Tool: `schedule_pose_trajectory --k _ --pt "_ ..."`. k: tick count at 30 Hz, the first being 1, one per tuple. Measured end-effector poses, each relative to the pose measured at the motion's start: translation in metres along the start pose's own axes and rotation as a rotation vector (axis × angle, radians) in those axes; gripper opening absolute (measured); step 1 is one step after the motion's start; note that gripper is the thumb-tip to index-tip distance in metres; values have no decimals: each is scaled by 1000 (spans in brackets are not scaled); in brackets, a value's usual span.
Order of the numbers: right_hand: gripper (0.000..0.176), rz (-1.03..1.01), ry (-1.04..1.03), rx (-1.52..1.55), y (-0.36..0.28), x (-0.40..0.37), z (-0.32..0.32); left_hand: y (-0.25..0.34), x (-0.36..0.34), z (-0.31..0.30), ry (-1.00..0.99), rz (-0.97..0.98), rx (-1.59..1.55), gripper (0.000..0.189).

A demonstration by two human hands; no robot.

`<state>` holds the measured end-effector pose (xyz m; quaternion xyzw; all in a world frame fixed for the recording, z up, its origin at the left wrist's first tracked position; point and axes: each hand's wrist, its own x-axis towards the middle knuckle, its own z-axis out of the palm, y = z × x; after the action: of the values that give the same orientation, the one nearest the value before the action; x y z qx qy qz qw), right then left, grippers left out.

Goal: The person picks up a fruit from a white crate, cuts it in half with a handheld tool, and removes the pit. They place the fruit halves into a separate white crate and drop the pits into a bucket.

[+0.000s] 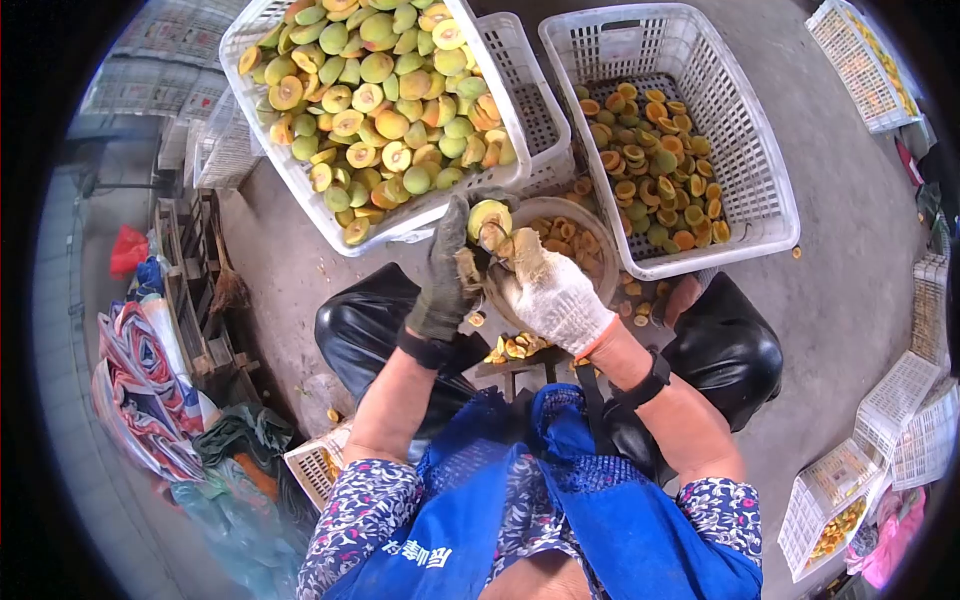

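Observation:
My left hand [440, 285], in a dark grey glove, holds a cut yellow-green fruit half [489, 221] with its cut face up. My right hand [550, 293], in a stained white glove, is closed at the fruit's lower edge; what it grips is too hidden to make out. Both hands are over the rim of a round bowl [612, 277] holding brownish pieces. Above my left hand stands a white crate [300, 205] heaped with halved green and yellow fruit [376, 68]. At the upper right, another white crate [745, 165] holds smaller, hollowed-looking fruit halves [660, 162].
An empty-looking crate [530, 85] sits between the two fruit crates. Wooden pallets [200, 290], a broom head [229, 290] and plastic sacks [150, 380] are at left. More crates [825, 500] line the right side. Fruit scraps [520, 347] lie between my knees.

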<state>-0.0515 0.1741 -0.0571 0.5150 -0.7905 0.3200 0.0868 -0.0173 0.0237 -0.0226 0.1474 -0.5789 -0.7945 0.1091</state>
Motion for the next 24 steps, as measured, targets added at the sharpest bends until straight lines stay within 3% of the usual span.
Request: schedule_pose_trajectory --k 3,7,9,12,17,19,21,22,24 --pt "22 -7 -32 -61 -3 2 -12 -3 -3 7 27 244 530 38" --pt "23 -3 -182 -144 3 -1 -18 -15 -6 0 10 320 710 40" --pt "23 7 -188 -168 3 -3 -13 -23 -3 5 60 164 445 44" --pt "23 0 -199 -187 4 -3 -10 -22 -3 15 91 96 174 45" --pt "21 -2 -150 -85 4 -1 -12 -39 -2 14 167 195 365 44" --pt "20 5 -267 120 10 0 -13 -39 -3 16 171 223 400 45" --pt "17 -42 -223 184 17 1 -14 -43 0 12 141 70 31 45" --pt "13 -95 -174 246 19 2 -14 -46 0 7 145 66 29 45" --pt "12 -83 -141 335 19 4 -10 -48 3 0 -11 -41 -202 41"
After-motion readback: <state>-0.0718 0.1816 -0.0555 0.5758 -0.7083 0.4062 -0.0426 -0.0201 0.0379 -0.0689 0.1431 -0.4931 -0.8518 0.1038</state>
